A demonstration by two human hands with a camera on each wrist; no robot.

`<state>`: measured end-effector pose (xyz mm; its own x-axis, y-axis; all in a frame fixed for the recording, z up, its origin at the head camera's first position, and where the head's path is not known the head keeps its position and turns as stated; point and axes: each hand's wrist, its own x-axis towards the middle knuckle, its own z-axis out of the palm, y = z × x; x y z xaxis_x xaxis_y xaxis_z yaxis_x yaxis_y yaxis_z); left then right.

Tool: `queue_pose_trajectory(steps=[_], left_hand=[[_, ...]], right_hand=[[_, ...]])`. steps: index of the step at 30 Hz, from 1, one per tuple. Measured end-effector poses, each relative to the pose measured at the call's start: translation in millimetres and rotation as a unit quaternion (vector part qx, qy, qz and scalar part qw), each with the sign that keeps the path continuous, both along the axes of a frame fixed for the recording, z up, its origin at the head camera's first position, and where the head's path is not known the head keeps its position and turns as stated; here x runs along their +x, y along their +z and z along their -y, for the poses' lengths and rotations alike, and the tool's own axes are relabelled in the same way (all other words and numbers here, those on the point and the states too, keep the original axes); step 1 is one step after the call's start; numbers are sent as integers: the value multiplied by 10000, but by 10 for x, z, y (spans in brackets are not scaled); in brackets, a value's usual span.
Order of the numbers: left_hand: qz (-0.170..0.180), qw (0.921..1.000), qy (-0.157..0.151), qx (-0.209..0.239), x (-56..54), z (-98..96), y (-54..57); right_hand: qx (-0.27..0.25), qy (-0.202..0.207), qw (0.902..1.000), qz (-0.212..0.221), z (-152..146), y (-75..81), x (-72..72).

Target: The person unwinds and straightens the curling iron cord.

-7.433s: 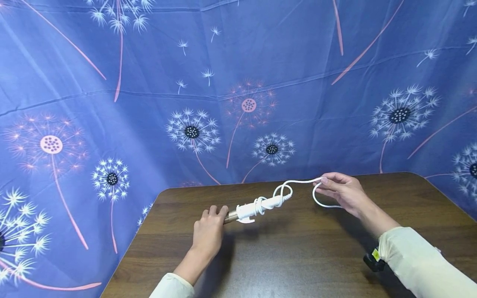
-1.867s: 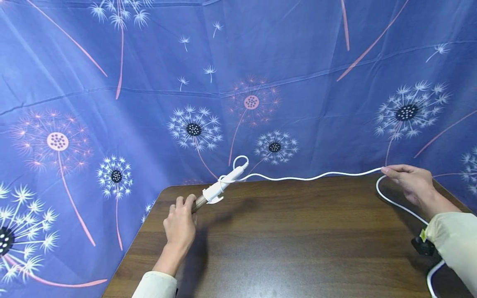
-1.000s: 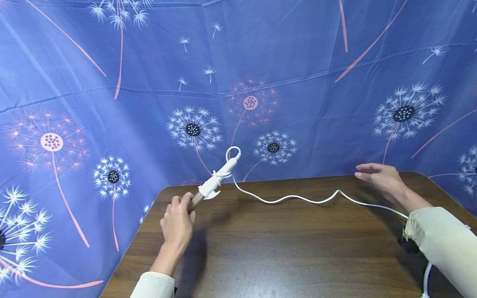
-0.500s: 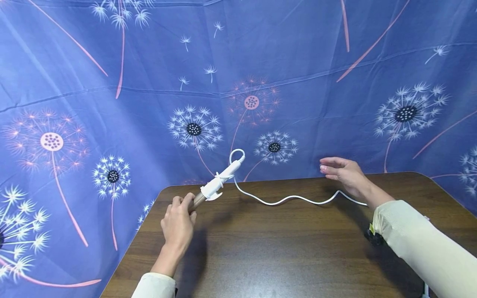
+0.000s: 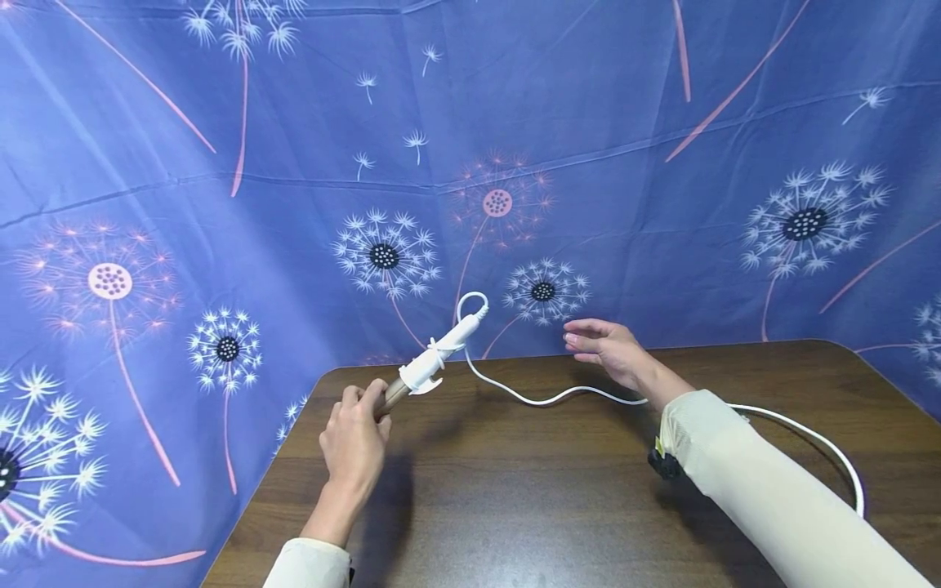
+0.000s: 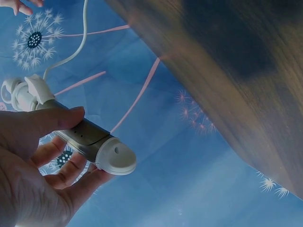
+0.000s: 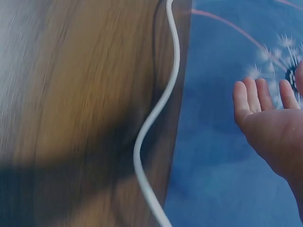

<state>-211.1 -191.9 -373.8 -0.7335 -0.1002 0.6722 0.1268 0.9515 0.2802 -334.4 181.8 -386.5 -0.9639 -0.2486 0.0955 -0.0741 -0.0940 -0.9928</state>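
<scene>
A: White curling iron (image 5: 434, 363)?
B: Left hand (image 5: 355, 441) grips its barrel, table (image 5: 559, 498) far-left corner, 10 o'clock.
A: Right hand (image 5: 610, 351)?
B: Fingers spread, empty, above cord (image 5: 559, 398) along far edge.

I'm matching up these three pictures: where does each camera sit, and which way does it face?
Head: looks forward and down at the table; both hands and sleeves show.
Left wrist: under the left hand, which grips the curling iron.
Right wrist: beside the open right hand, above the table.
All three show the white cord.
</scene>
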Motion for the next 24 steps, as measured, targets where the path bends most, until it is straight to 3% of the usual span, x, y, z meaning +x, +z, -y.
queue_pose_trajectory(steps=[13, 24], left_hand=[[-37, 10000, 16, 13, 6, -26, 30], [-196, 9998, -84, 13, 4, -50, 31]], right_hand=[[19, 590, 9981, 162, 616, -71, -53], [-109, 1181, 9926, 272, 999, -42, -93]])
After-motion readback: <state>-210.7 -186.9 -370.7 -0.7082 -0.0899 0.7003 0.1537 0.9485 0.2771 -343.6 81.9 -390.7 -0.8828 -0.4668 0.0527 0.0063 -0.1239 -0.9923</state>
